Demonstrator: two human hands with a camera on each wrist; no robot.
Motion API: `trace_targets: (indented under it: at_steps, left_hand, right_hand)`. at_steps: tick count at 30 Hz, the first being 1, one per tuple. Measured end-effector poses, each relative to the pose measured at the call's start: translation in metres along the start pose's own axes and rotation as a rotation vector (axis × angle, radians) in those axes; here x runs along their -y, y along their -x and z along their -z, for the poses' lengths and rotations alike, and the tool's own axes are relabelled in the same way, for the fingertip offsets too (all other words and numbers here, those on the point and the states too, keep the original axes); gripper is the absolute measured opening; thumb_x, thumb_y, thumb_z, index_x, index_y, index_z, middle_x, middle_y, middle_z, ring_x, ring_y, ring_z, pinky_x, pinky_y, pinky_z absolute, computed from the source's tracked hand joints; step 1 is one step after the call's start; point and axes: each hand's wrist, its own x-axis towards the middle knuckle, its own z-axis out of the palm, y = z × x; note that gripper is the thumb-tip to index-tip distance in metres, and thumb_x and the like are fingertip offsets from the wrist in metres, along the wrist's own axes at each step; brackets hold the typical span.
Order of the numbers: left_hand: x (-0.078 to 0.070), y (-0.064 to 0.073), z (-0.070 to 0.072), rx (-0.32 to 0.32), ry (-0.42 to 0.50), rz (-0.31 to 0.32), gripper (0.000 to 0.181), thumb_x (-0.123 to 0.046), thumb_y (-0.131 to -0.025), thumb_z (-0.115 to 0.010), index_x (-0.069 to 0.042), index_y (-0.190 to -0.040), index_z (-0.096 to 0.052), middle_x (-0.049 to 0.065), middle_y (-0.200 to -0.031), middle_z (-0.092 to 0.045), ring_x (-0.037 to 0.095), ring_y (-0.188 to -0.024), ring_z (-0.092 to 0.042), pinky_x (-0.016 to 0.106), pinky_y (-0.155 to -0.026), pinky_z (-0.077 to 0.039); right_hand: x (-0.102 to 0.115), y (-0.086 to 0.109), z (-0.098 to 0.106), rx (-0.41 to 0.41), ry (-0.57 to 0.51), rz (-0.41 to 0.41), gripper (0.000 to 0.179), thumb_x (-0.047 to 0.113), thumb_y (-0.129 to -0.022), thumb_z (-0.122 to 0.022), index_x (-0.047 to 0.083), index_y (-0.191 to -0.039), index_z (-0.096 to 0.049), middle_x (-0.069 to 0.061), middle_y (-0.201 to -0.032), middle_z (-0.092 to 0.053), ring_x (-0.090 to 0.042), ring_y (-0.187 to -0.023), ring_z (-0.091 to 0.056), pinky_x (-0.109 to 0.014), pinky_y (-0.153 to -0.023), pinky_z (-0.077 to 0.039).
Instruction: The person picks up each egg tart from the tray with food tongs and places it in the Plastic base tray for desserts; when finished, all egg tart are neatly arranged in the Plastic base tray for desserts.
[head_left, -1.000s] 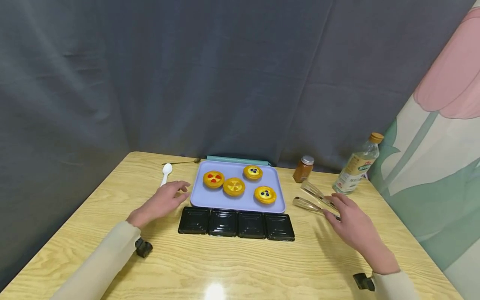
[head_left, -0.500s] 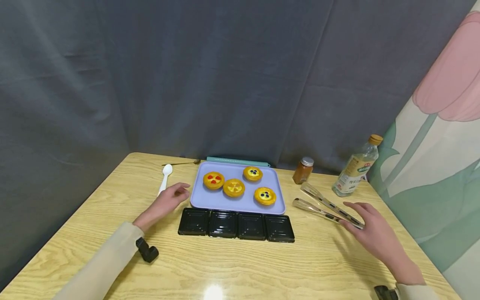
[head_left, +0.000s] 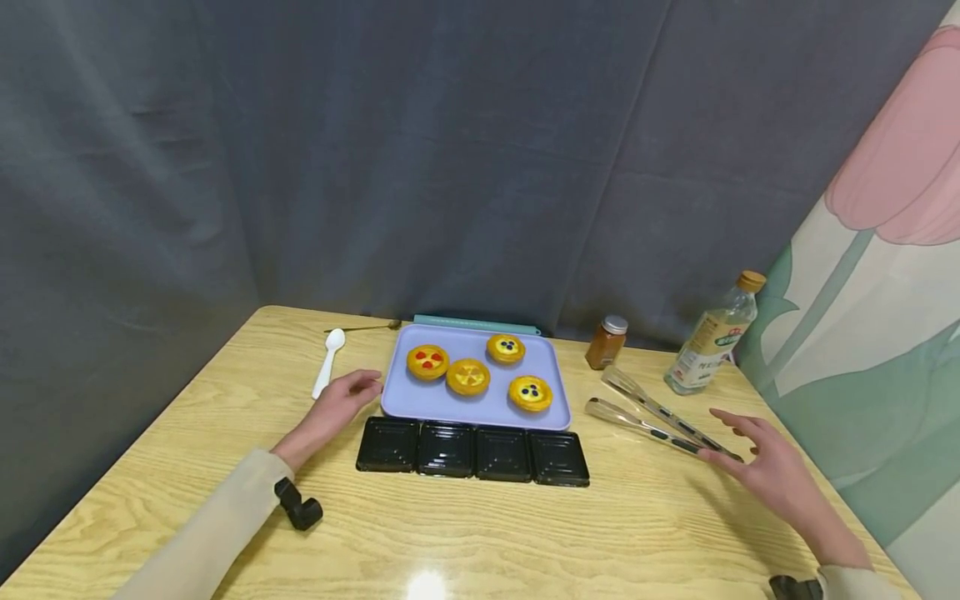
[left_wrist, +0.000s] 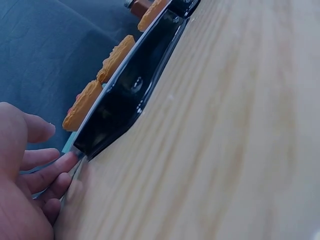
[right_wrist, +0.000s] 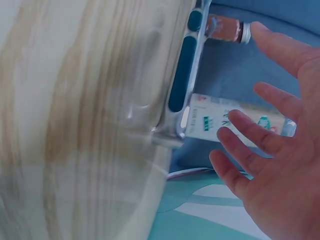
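Note:
My left hand hangs with loosely curled fingers at the left edge of the lilac tray, holding nothing. In the left wrist view its fingertips lie close to the end of the black plastic row. On the tray are several tarts, with a red-topped tart at left and a blueberry-topped tart at right. My right hand is spread by the handle end of metal tongs, which lie splayed on the table. The right wrist view shows its fingers apart, with the tongs' handle beyond them.
A row of black square plastic trays runs along the tray's front. A white spoon lies at left. Behind are a teal bar and a thin dark utensil. A spice jar and glass bottle stand at right.
My right hand has drawn back to the right and nearer me along the tongs, uncovering their handles; the tongs stay put. My left hand has shifted slightly, showing more of the white spoon.

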Motion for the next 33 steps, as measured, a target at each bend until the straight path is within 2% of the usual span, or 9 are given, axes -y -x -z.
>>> trace_targets:
  at_steps: [11,22,28,33]
  left_hand:
    - [-0.001,0.001,-0.006,-0.028,0.016,0.000,0.042,-0.015,-0.103,-0.056,0.008,-0.138,-0.055,0.022,-0.125,-0.064,0.036,-0.117,-0.058,0.049,-0.101,-0.045]
    - [-0.002,0.000,-0.011,-0.086,-0.038,-0.080,0.037,-0.006,-0.096,-0.064,0.010,-0.129,-0.062,0.018,-0.110,-0.070,0.029,-0.098,-0.064,0.038,-0.084,-0.049]
    - [0.000,0.000,-0.012,-0.096,-0.088,-0.133,0.036,-0.004,-0.094,-0.065,0.009,-0.128,-0.064,0.017,-0.110,-0.071,0.030,-0.099,-0.065,0.041,-0.087,-0.049]
    - [0.001,0.001,-0.012,-0.093,-0.105,-0.137,0.037,-0.004,-0.094,-0.065,0.008,-0.129,-0.064,0.016,-0.111,-0.070,0.031,-0.101,-0.065,0.046,-0.090,-0.048]
  right_hand:
    - [-0.016,-0.012,-0.001,0.130,-0.026,-0.073,0.079,0.040,-0.094,-0.071,-0.003,-0.152,-0.039,-0.034,-0.138,-0.044,-0.053,-0.122,-0.043,-0.064,-0.088,-0.042]
    - [-0.018,-0.028,-0.006,0.171,0.007,-0.072,0.079,0.043,-0.093,-0.072,-0.005,-0.149,-0.042,-0.034,-0.137,-0.048,-0.057,-0.119,-0.048,-0.065,-0.085,-0.045]
    - [-0.020,-0.031,-0.014,0.201,-0.036,-0.067,0.078,0.037,-0.092,-0.075,-0.005,-0.149,-0.041,-0.034,-0.134,-0.050,-0.055,-0.116,-0.051,-0.062,-0.082,-0.047]
    - [-0.018,-0.034,-0.020,0.195,-0.033,-0.034,0.077,0.035,-0.090,-0.077,-0.005,-0.147,-0.044,-0.030,-0.128,-0.055,-0.048,-0.108,-0.056,-0.055,-0.078,-0.048]
